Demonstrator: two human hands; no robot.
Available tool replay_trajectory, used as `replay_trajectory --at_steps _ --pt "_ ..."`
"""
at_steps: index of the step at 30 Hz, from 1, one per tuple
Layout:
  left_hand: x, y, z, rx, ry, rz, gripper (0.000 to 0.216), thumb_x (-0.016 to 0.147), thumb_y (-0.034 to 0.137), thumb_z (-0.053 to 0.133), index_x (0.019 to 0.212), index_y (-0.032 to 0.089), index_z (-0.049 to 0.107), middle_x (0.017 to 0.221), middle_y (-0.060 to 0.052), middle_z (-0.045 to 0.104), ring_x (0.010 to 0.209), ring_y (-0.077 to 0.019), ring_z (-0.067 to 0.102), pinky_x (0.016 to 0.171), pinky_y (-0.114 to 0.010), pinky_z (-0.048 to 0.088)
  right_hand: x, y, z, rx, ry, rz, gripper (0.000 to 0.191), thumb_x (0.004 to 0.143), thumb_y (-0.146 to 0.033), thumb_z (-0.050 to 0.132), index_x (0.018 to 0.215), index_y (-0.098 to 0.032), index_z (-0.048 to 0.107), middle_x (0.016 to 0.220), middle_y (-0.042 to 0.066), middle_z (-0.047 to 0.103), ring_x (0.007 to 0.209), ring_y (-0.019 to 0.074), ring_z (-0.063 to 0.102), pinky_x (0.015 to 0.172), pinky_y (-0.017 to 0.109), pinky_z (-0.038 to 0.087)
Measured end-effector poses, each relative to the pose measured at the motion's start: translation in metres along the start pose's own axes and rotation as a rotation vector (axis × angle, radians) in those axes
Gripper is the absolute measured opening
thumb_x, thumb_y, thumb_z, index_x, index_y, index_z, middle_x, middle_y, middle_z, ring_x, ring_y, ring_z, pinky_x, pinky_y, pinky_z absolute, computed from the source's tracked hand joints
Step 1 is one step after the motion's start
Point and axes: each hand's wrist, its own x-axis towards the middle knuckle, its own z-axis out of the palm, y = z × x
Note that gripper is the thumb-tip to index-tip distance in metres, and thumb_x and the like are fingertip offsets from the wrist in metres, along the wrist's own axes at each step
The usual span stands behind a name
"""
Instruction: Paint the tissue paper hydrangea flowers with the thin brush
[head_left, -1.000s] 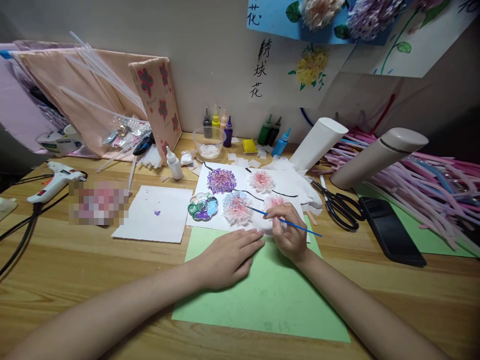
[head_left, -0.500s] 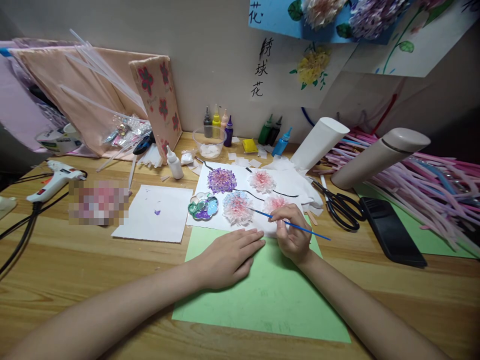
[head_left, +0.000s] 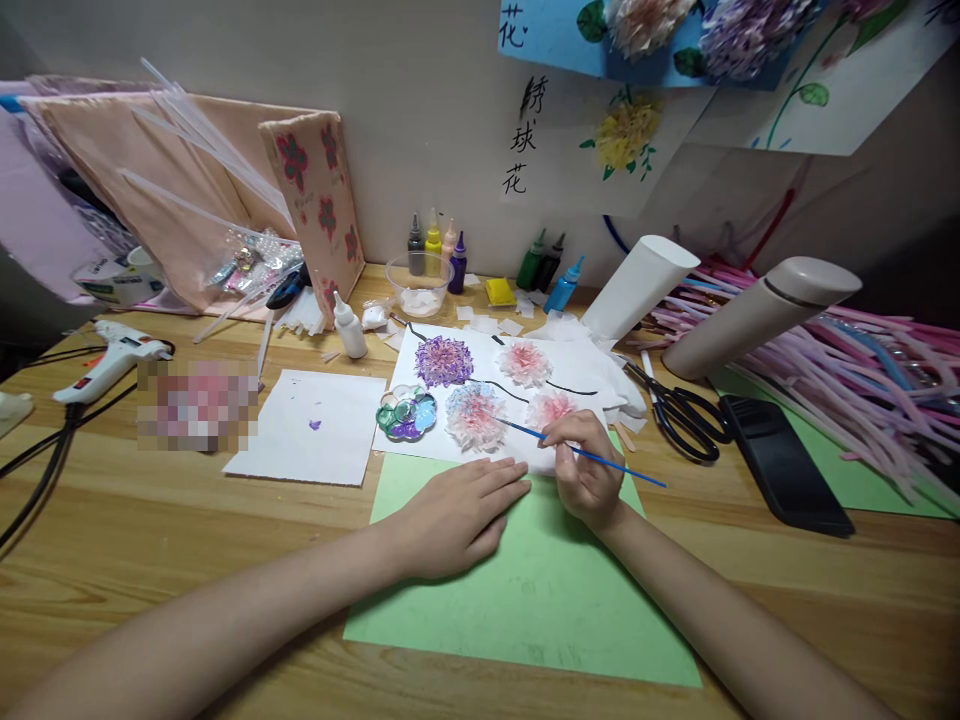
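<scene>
My right hand point(head_left: 585, 465) pinches a thin blue paintbrush point(head_left: 619, 465), its tip at the right side of a fluffy paper flower point(head_left: 475, 418) tinted pink and light blue. Flat on the green sheet point(head_left: 517, 610) and the lower edge of the white paper point(head_left: 525, 458) lies my left hand point(head_left: 457, 515), fingers stretched out and holding nothing. The same paper bears a purple flower point(head_left: 444, 360), a pink flower point(head_left: 525, 363) and another pink one point(head_left: 555, 407), partly covered by my right hand. A flower-shaped palette point(head_left: 406, 412) with green, blue and purple paint sits at the paper's left.
To the left are a white sheet point(head_left: 307, 440), a glue gun point(head_left: 112, 360) and a white bottle point(head_left: 349, 328). Paint bottles point(head_left: 433, 240) and a clear bowl point(head_left: 418, 285) stand behind. Scissors point(head_left: 682, 415), a phone point(head_left: 784, 465) and a tumbler point(head_left: 757, 315) are on the right.
The paintbrush has shifted very slightly, its back end a little lower and farther right. My left hand stays in place.
</scene>
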Motion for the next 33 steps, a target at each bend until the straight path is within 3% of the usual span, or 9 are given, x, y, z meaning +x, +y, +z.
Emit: replay_trajectory --at_steps 10,14,17,20,33 --pt "0.000 0.000 -0.001 -0.010 0.016 0.010 0.044 0.093 0.022 0.038 0.137 0.017 0.041 0.144 -0.009 0.042 0.131 -0.0216 0.041 0.112 -0.040 0.031 0.000 -0.001 0.000 -0.002 0.041 0.020 0.017 0.084 -0.014 0.042 0.088 -0.024 0.055 0.074 0.002 0.061 0.072 0.0198 0.057 0.068 0.037 0.044" --pt "0.002 0.001 -0.002 -0.006 0.038 0.035 0.038 0.092 0.020 0.039 0.129 0.014 0.049 0.136 -0.011 0.051 0.123 -0.0220 0.048 0.108 -0.037 0.035 0.004 -0.010 0.005 -0.001 -0.191 -0.041 0.023 0.086 -0.014 0.042 0.100 -0.025 0.056 0.088 0.004 0.067 0.087 0.0207 0.060 0.077 0.037 0.045" --pt "0.003 0.001 -0.001 0.027 0.015 0.026 0.026 0.090 0.020 0.043 0.108 0.013 0.061 0.115 -0.011 0.063 0.107 -0.0228 0.057 0.099 -0.036 0.043 0.008 -0.020 0.013 0.006 -0.408 -0.060 0.027 0.089 -0.015 0.040 0.111 -0.025 0.053 0.100 0.004 0.068 0.096 0.0201 0.058 0.083 0.036 0.045" --pt "0.003 0.000 0.000 0.067 -0.023 -0.014 0.019 0.087 0.021 0.047 0.094 0.014 0.064 0.096 -0.009 0.067 0.092 -0.0235 0.060 0.089 -0.037 0.047 0.010 -0.026 0.019 0.012 -0.533 -0.067 0.028 0.091 -0.018 0.039 0.115 -0.025 0.051 0.104 0.004 0.068 0.098 0.0195 0.056 0.086 0.036 0.044" --pt "0.003 0.000 0.001 0.082 -0.011 -0.010 0.017 0.085 0.020 0.050 0.093 0.013 0.063 0.090 -0.009 0.068 0.087 -0.0226 0.061 0.085 -0.034 0.046 0.009 -0.025 0.022 -0.001 -0.577 -0.067 0.026 0.091 -0.021 0.038 0.113 -0.025 0.052 0.103 0.003 0.068 0.098 0.0200 0.055 0.087 0.037 0.042"
